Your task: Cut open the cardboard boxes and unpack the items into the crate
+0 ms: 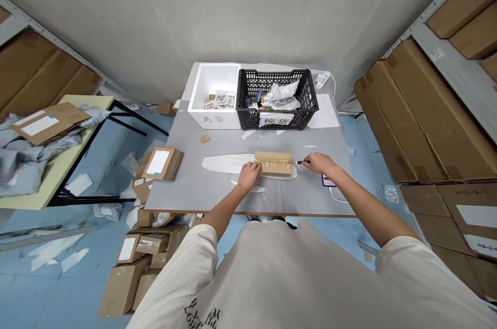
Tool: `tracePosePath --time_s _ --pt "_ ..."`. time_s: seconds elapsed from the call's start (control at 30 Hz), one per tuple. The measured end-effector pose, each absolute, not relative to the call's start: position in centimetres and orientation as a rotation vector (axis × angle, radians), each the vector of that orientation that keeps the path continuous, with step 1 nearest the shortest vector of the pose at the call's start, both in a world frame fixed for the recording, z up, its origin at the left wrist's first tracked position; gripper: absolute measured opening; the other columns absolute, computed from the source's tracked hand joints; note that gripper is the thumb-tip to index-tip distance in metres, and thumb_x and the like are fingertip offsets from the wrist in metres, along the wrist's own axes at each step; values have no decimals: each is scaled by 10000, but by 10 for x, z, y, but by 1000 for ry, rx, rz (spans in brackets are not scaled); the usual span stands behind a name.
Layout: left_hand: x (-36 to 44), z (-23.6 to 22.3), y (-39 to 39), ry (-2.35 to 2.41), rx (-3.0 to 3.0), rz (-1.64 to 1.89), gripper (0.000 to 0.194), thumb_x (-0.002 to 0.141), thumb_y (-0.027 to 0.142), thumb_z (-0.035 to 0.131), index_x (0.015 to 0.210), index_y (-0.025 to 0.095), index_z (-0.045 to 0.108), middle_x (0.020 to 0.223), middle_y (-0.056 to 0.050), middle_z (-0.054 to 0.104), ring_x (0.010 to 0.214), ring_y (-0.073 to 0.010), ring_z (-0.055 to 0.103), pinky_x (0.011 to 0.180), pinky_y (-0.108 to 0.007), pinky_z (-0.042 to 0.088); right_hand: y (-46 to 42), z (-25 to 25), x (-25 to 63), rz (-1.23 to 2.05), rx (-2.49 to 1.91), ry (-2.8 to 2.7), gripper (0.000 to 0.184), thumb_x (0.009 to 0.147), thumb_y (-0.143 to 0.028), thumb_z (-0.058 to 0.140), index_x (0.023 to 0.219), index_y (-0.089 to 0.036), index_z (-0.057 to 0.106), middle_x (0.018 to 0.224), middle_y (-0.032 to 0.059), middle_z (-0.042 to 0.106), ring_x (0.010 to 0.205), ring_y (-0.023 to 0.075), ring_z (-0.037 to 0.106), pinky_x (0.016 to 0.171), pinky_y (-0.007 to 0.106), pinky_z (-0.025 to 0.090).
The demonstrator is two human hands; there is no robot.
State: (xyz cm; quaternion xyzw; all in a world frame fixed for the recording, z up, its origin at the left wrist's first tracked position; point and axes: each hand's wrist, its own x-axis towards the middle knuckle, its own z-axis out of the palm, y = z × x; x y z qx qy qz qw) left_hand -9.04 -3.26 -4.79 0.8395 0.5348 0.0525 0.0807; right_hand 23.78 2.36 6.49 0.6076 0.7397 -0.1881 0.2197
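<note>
A small brown cardboard box (276, 169) lies on the grey table, with shiny clear tape along its middle seam. My left hand (250, 173) holds it at the left end, fingers closed on its edge. Just off the box's right end, my right hand (317, 162) is closed around a slim black and yellow box cutter (302, 162), its tip pointing left toward the box. Under the box a long whitish strip (225, 163) shows on the tabletop. A phone (328, 180) with a white cable lies below my right hand.
At the table's back stand a white foam box (215, 120) and a black plastic crate (248, 120) with bagged items. A labelled carton (163, 163) sits at the left edge. Several cartons are piled on the floor at left, and tall cartons (419, 116) line the right.
</note>
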Motion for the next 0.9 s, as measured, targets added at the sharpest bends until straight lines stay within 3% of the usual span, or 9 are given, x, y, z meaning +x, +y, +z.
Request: tracePosePath --time_s 0.13,0.27,0.37,0.47,0.67,0.9 --pt "-89 -46 -34 1607 2514 146 332 1048 316 413 1337 234 555 1193 -125 613 1091 -284 529 884 -413 417 26 58 252 -559 1701 2061 408 980 -491 468 1117 -282 790 1063 146 755 986 300 695 787 354 475" --pt "-88 -43 -35 1634 2489 139 315 1035 286 425 1319 234 552 1178 -124 609 1086 -283 531 895 -420 424 27 59 275 -609 1759 2037 381 953 -502 512 975 -258 805 941 125 763 881 268 703 735 317 460" --pt "-82 -38 -33 1664 2456 138 273 1008 275 474 1261 237 568 1186 -118 593 1097 -284 533 930 -428 421 22 59 295 -862 1854 2011 425 962 -516 491 908 -216 787 865 97 764 766 216 697 681 278 455" --pt "-65 -32 -24 1624 2456 153 291 971 314 550 1248 227 562 1238 -123 561 1152 -299 521 985 -442 408 14 51 309 -1170 1998 1992 464 990 -518 428 939 -189 752 829 69 763 649 169 673 617 253 459" --pt "-10 -24 -1 1393 2467 55 513 893 420 684 1337 243 498 1313 -108 536 1233 -300 501 1053 -427 383 13 27 332 -1483 2278 1989 396 989 -527 471 1015 -193 682 772 39 737 557 145 642 508 224 468" --pt "6 -29 8 1391 2465 -72 479 881 326 681 1319 226 519 1315 -116 554 1234 -309 530 1080 -439 369 13 28 345 -1686 2295 2050 356 907 -495 656 1128 -219 611 830 17 735 531 122 627 470 210 441"
